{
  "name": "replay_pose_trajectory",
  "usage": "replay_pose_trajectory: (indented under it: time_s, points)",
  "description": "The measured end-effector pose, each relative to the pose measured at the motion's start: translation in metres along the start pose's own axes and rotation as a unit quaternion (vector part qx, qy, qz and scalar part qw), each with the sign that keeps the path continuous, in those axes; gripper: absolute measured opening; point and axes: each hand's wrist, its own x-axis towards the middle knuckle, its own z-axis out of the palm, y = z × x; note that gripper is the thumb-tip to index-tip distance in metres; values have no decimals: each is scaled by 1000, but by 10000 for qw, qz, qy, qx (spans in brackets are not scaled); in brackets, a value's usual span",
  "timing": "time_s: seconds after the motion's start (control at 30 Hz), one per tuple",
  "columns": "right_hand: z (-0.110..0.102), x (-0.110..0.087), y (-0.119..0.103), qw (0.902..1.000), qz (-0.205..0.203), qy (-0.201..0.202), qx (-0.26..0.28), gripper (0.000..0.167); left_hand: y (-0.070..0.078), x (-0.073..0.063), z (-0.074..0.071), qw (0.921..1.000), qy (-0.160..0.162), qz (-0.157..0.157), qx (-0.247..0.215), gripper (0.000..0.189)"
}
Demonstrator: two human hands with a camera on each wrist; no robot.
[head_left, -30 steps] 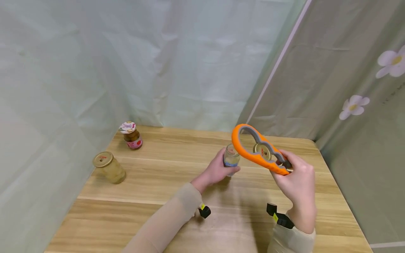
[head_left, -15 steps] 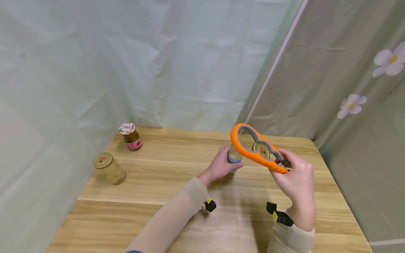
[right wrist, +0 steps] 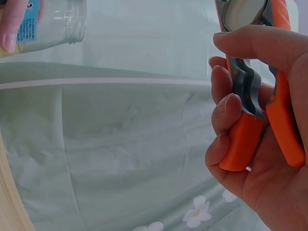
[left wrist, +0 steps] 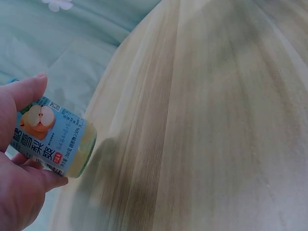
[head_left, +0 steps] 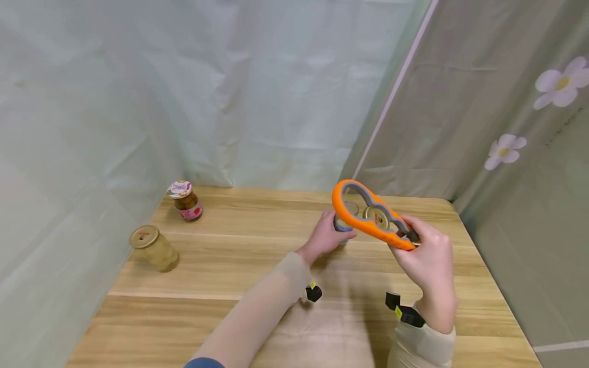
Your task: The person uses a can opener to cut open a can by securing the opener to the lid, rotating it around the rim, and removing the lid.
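Note:
My left hand (head_left: 324,235) grips a glass jar (left wrist: 53,137) with a blue pear-picture label, thumb on one side and fingers on the other. Its threaded mouth is bare in the right wrist view, and pale contents show at the base. From the head, the jar is partly hidden behind an orange and grey jar opener (head_left: 368,228). The opener's handles lie in my right hand (head_left: 430,260), fingers curled round them, raised over the table. Between the opener's scalloped arms sits a gold lid (head_left: 378,219), its pale underside facing the right wrist camera.
At the left of the wooden table (head_left: 221,266) stands a gold-lidded jar (head_left: 158,250) with pale contents. Behind it is a smaller brown jar (head_left: 188,202) with a pink label and patterned lid. Curtains (head_left: 285,102) hang close round the back and sides.
My left hand has carried the jar slightly right and away, so it now sits behind the opener's loop in the head view. My right hand keeps the opener and lid nearly in place.

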Motion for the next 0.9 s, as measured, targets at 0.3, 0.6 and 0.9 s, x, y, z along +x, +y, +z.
replay_pose_trajectory:
  time_s: [0.3, 0.6, 0.9]
  points:
    - [2, 0, 1, 10000, -20, -88, -12, 37, -2, 5, 3, 9999, 23, -88, 125, 59]
    - [3, 0, 1, 9999, 51, -144, 1, 38, -3, 7, 6, 9996, 62, -137, 251, 59]
    - [3, -1, 2, 9999, 8, -148, -3, 37, -3, 10, 8, 9983, 171, 115, 543, 61]
